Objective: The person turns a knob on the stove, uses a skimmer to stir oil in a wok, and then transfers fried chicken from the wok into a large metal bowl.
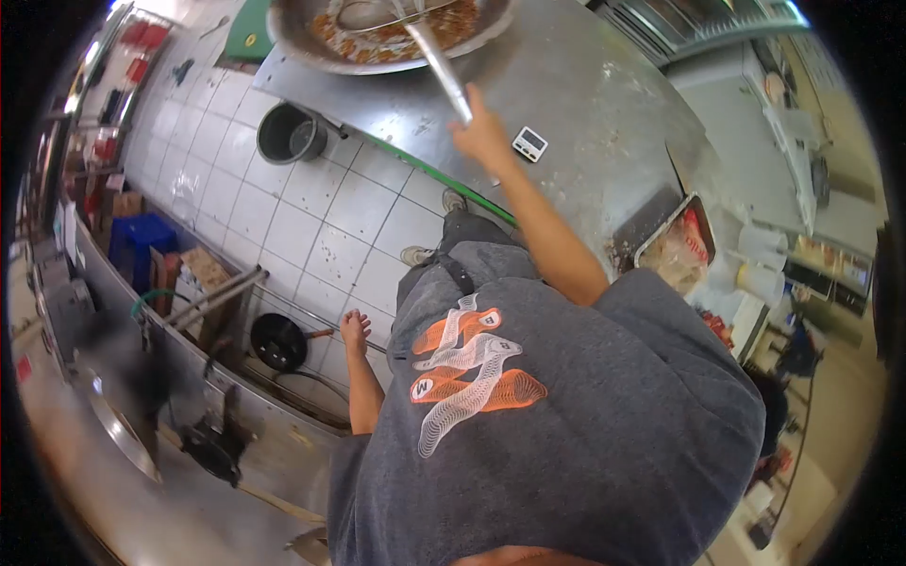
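Left of centre, black pan (278, 341) on floor (342, 253). Upper left, bucket (274, 132) on floor. Just right of pan, left hand (356, 330) with fingers loosely curled, slightly apart. Top centre, bowl (377, 69) of brown food on table (585, 104); in it, head of utensil (436, 64), handle clamped in right hand (481, 135). Beside that hand, timer (530, 144). Right, tray (700, 201) holding plastic bag (681, 247).

From the head, we look steeply down, close above the shirt (604, 406), onto the table (595, 141) and floor (222, 196) beside it.
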